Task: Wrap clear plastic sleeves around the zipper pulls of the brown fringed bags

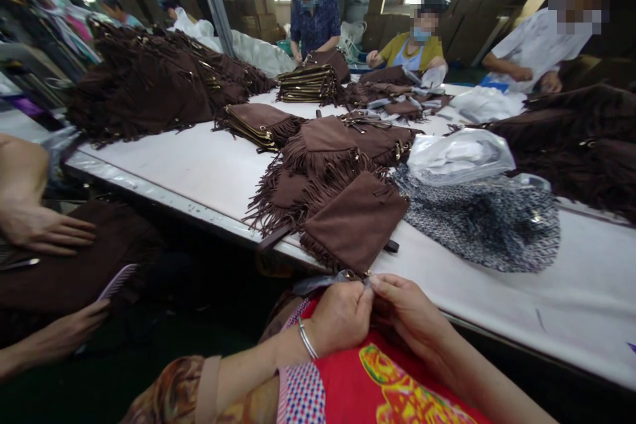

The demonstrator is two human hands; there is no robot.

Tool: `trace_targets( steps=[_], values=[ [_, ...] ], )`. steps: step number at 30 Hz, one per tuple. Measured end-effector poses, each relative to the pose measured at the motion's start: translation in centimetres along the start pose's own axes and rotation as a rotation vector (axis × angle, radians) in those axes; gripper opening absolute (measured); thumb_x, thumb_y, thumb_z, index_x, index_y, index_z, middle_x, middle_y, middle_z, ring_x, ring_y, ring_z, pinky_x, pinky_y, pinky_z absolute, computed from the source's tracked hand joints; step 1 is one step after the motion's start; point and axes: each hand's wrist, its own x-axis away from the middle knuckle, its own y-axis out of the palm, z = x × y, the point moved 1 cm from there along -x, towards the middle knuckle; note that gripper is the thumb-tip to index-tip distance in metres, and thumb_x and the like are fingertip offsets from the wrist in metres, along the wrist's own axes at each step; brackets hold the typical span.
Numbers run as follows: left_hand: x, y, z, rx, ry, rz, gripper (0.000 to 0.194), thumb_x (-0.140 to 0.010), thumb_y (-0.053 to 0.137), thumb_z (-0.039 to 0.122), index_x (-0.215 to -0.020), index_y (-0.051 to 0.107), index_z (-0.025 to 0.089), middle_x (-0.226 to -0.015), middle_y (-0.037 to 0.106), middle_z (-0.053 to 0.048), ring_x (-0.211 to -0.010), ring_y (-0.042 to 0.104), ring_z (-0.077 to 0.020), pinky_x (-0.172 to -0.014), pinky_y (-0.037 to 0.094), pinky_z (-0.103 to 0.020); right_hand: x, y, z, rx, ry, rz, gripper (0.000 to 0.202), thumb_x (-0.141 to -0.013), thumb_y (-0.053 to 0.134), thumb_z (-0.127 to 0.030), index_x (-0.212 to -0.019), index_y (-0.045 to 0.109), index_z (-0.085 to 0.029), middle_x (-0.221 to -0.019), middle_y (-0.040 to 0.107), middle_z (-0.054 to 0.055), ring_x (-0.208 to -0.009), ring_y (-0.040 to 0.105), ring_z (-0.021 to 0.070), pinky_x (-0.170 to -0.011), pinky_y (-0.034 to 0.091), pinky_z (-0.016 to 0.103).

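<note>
A brown fringed bag (355,222) lies at the table's near edge, its lower corner with a small metal piece reaching my hands. My left hand (344,315), with a silver bangle at the wrist, is closed at that corner; a bit of greyish plastic shows beside it. My right hand (405,305) pinches at the same corner with thumb and forefinger, close against my left hand. What exactly the fingers hold is too small to make out. More brown fringed bags (325,139) are heaped just behind.
Bag piles (149,89) stand at the back left, with a stack (309,85) mid-table. A knitted grey cloth (487,218) and clear plastic (460,156) lie to the right. At far left, another person's hands (50,228) work with a comb (116,280). Several people stand beyond the table (163,162).
</note>
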Motion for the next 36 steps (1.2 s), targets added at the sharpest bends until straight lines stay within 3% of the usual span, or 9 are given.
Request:
trace_targets(
  steps=[6, 11, 14, 18, 24, 27, 31, 36],
  values=[
    [-0.5, -1.9, -0.1, 0.211, -0.155, 0.076, 0.034, -0.091, 0.042, 0.034, -0.066, 0.058, 0.017, -0.066, 0.060, -0.001, -0.061, 0.051, -0.0117, -0.057, 0.037, -0.023, -0.4, -0.9, -0.6, -0.002, -0.041, -0.141, 0.016, -0.077, 0.073, -0.029, -0.079, 0.066, -0.014, -0.072, 0.068, 0.003, -0.065, 0.060, 0.0128, -0.065, 0.047, 0.025],
    [-0.9, -1.4, -0.5, 0.569, -0.395, 0.014, 0.022, -0.083, 0.048, 0.030, -0.069, 0.060, 0.016, -0.059, 0.054, 0.003, -0.048, 0.046, -0.0088, -0.048, 0.038, -0.021, -0.7, -1.0, -0.7, 0.034, -0.055, -0.193, 0.016, -0.079, 0.071, -0.029, -0.081, 0.066, -0.014, -0.077, 0.069, 0.004, -0.069, 0.062, 0.0124, -0.069, 0.048, 0.025],
    [-0.6, -0.9, -0.3, 0.636, -0.507, -0.010, 0.023, -0.081, 0.051, 0.034, -0.071, 0.062, 0.015, -0.061, 0.058, 0.001, -0.045, 0.048, -0.0089, -0.044, 0.039, -0.021, -0.6, -0.8, -0.5, 0.062, -0.011, -0.207, 0.019, -0.080, 0.070, -0.033, -0.081, 0.064, -0.014, -0.075, 0.069, 0.004, -0.065, 0.063, 0.0133, -0.065, 0.048, 0.026],
    [-0.3, -0.6, -0.1, 0.502, -0.423, 0.067, 0.026, -0.081, 0.056, 0.037, -0.075, 0.069, 0.015, -0.067, 0.066, -0.002, -0.054, 0.056, -0.0124, -0.050, 0.043, -0.023, -0.4, -0.9, -0.1, 0.073, 0.022, -0.154, 0.024, -0.079, 0.071, -0.038, -0.084, 0.061, -0.016, -0.068, 0.069, 0.002, -0.060, 0.064, 0.0134, -0.062, 0.049, 0.026],
    [-0.5, -0.9, 0.2, 0.149, -0.215, 0.241, 0.022, -0.081, 0.056, 0.024, -0.065, 0.069, 0.017, -0.066, 0.068, -0.002, -0.064, 0.059, -0.0128, -0.063, 0.042, -0.024, -0.6, -1.7, 0.4, 0.171, -0.019, -0.085, 0.029, -0.075, 0.075, -0.039, -0.084, 0.062, -0.016, -0.066, 0.067, 0.001, -0.057, 0.061, 0.0100, -0.057, 0.046, 0.020],
    [-0.5, -0.9, 0.1, 0.113, -0.224, 0.251, 0.019, -0.079, 0.056, 0.022, -0.065, 0.067, 0.017, -0.066, 0.067, -0.001, -0.063, 0.058, -0.0125, -0.062, 0.041, -0.024, -0.5, -1.9, 0.7, 0.232, -0.048, -0.074, 0.032, -0.072, 0.077, -0.038, -0.089, 0.065, -0.014, -0.069, 0.068, 0.002, -0.059, 0.060, 0.0110, -0.058, 0.046, 0.022],
    [-0.4, -0.4, 0.0, 0.233, -0.337, 0.220, 0.018, -0.077, 0.055, 0.022, -0.061, 0.063, 0.016, -0.062, 0.065, -0.001, -0.059, 0.057, -0.0124, -0.057, 0.042, -0.023, -0.4, -1.7, 0.8, 0.345, -0.061, 0.008, 0.033, -0.072, 0.073, -0.039, -0.092, 0.068, -0.013, -0.065, 0.066, 0.002, -0.053, 0.056, 0.0110, -0.053, 0.044, 0.023],
    [-0.6, -0.1, 0.0, 0.241, -0.392, 0.221, 0.017, -0.077, 0.055, 0.022, -0.064, 0.064, 0.016, -0.062, 0.065, -0.002, -0.059, 0.058, -0.0134, -0.059, 0.044, -0.024, -0.1, -0.9, -0.3, 0.705, -0.212, 0.075, 0.023, -0.074, 0.063, -0.030, -0.087, 0.072, -0.014, -0.074, 0.071, 0.004, -0.066, 0.062, 0.0171, -0.062, 0.046, 0.027]
  ],
)
